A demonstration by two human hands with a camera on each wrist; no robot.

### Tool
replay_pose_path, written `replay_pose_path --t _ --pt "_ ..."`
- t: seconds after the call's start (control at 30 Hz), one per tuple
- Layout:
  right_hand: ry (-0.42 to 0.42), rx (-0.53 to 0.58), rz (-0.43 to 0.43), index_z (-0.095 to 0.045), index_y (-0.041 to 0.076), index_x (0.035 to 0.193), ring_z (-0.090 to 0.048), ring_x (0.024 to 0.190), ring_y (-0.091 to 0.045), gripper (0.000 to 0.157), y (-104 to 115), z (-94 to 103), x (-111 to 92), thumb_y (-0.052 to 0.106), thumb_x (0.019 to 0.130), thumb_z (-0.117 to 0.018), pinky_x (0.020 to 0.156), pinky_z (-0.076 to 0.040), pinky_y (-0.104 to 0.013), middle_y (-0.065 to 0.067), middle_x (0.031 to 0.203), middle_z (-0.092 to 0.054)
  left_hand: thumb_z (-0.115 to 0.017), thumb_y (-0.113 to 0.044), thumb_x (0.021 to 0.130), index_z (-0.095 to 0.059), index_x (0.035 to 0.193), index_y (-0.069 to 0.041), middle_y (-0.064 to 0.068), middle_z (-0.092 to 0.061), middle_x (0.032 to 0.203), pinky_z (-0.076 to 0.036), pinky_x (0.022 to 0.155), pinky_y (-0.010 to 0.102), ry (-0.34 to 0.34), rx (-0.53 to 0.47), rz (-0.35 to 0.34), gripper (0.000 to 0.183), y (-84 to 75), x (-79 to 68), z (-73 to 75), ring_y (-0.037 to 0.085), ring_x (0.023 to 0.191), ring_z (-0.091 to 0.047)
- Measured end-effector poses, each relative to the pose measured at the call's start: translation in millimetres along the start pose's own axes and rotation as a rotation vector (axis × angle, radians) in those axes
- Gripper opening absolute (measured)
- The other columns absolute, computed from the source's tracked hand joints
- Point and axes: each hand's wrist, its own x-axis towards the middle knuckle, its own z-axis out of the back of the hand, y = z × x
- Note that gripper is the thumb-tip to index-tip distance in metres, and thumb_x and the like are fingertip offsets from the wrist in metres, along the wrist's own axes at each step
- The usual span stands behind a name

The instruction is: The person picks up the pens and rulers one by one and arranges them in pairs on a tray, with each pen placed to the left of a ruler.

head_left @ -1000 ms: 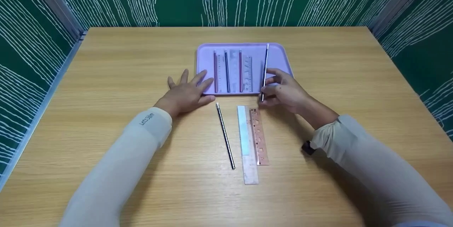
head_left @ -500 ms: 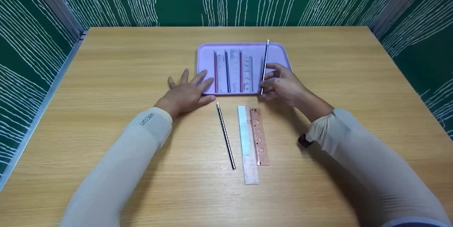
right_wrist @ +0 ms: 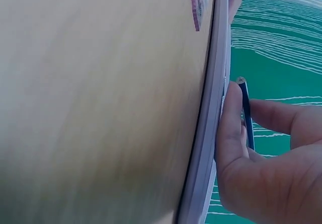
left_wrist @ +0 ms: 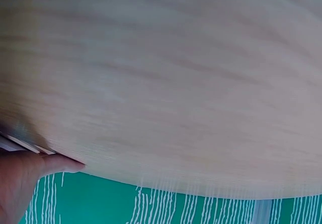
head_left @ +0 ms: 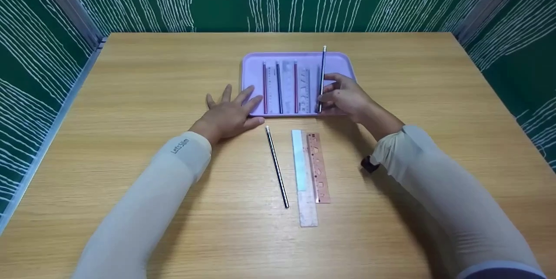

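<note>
My right hand (head_left: 345, 95) pinches a dark striped pencil (head_left: 322, 70) between thumb and fingers over the right part of the purple tray (head_left: 299, 56). In the right wrist view the pencil's end (right_wrist: 242, 80) shows close by the tray's rim (right_wrist: 205, 128). Spread out flat, my left hand (head_left: 228, 114) rests at the tray's near left corner, two fingers over its rim. Inside the tray lie a red pencil (head_left: 265, 88), a clear ruler (head_left: 271, 90), a dark pencil (head_left: 279, 88), a wider clear ruler (head_left: 287, 88), another red pencil (head_left: 296, 88) and a short stencil ruler (head_left: 305, 90), side by side.
On the wooden table (head_left: 152, 74) in front of the tray lie a dark striped pencil (head_left: 276, 166), a pale ruler with a blue strip (head_left: 304, 179) and a pinkish stencil ruler (head_left: 319, 168). Green walls with white lines (head_left: 226, 1) border the table.
My right hand has carried the pencil a little away from me and slightly left, further over the tray, beside the short stencil ruler. The left hand has stayed still.
</note>
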Motion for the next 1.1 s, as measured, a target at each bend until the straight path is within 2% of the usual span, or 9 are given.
replay_pose_path --t 0.3,0.53,0.77,0.97,1.1 --pt "-0.009 -0.067 0.018 -0.027 0.013 0.161 -0.064 0.104 -0.026 0.073 4 -3.9 9 -0.001 0.097 -0.059 0.085 -0.062 -0.038 -0.009 0.117 -0.049 -0.027 -0.078 0.097 -0.011 0.163 -0.044 -0.008 0.003 0.174 0.003 0.109 0.086 -0.002 -0.009 -0.001 0.076 0.6 -0.7 0.9 0.050 0.156 0.008" --pt "-0.032 -0.116 0.008 -0.031 0.011 0.160 -0.065 0.097 -0.021 0.073 1 -6.8 15 -0.003 0.096 -0.063 0.083 -0.061 -0.034 -0.006 0.110 -0.051 -0.028 -0.078 0.097 -0.012 0.163 -0.045 -0.008 0.003 0.174 0.004 0.110 0.085 -0.009 -0.017 0.003 0.076 -1.3 -0.5 1.3 0.050 0.156 0.009" --pt "-0.070 -0.184 -0.021 -0.040 0.007 0.155 -0.067 0.102 -0.022 0.067 1 -8.3 15 -0.002 0.095 -0.067 0.088 -0.060 -0.033 -0.009 0.113 -0.056 -0.027 -0.078 0.097 -0.012 0.163 -0.044 -0.007 0.002 0.174 0.002 0.110 0.085 -0.011 -0.014 -0.004 0.075 -1.4 -0.2 2.2 0.051 0.156 0.008" --pt "-0.137 -0.316 0.019 -0.053 -0.001 0.144 -0.065 0.093 -0.018 0.060 -1 -12.4 15 0.003 0.089 -0.076 0.080 -0.058 -0.025 -0.011 0.110 -0.061 -0.028 -0.077 0.098 -0.013 0.163 -0.043 -0.006 0.001 0.174 0.000 0.109 0.086 -0.012 -0.004 -0.004 0.075 -0.4 -0.4 1.0 0.052 0.156 0.006" --pt "-0.163 -0.358 0.000 -0.057 -0.001 0.139 -0.066 0.097 -0.020 0.055 1 -14.7 14 0.004 0.088 -0.077 0.079 -0.057 -0.024 -0.015 0.116 -0.061 -0.028 -0.077 0.097 -0.013 0.163 -0.043 -0.007 0.002 0.174 0.002 0.109 0.085 -0.006 -0.014 -0.002 0.076 -0.5 -1.1 0.7 0.051 0.156 0.007"
